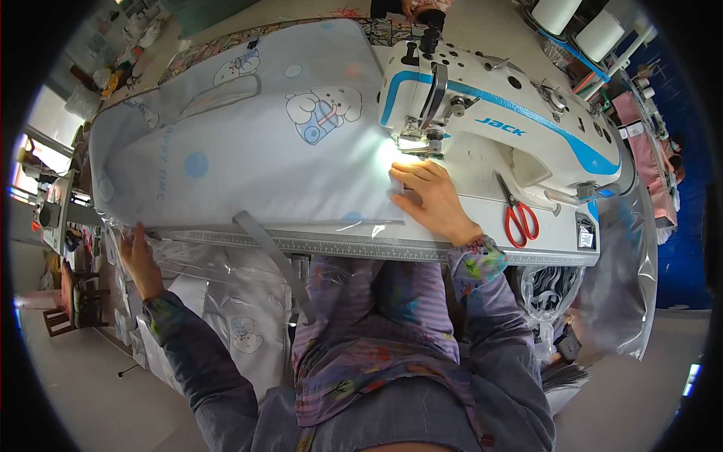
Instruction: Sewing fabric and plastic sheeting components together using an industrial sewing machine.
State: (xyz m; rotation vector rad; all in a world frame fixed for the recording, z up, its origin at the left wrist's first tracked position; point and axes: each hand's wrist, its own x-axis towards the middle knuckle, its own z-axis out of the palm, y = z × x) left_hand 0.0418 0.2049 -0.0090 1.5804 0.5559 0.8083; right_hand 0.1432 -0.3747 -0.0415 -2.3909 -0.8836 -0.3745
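Note:
A large pale grey sheet (248, 162) with printed cartoon bears and blue dots lies across the sewing table (482, 245). At its right end it reaches the lit needle area of a white and blue sewing machine (520, 113). My right hand (433, 200) rests on the sheet's right edge, just in front of the presser foot (431, 147), fingers stretched out and thumb apart. Far to the left, my left hand (141, 264) is closed on the sheet's near left corner; some of its fingers are hidden. A grey strap (275, 260) hangs over the table's front edge.
Red-handled scissors (520, 218) lie right of my right hand. A ruler strip (361, 242) runs along the front edge. Below hang clear plastic and more printed sheets (245, 335). White thread cones (599, 35) stand at the far right. Another person (410, 9) is partly visible beyond the table.

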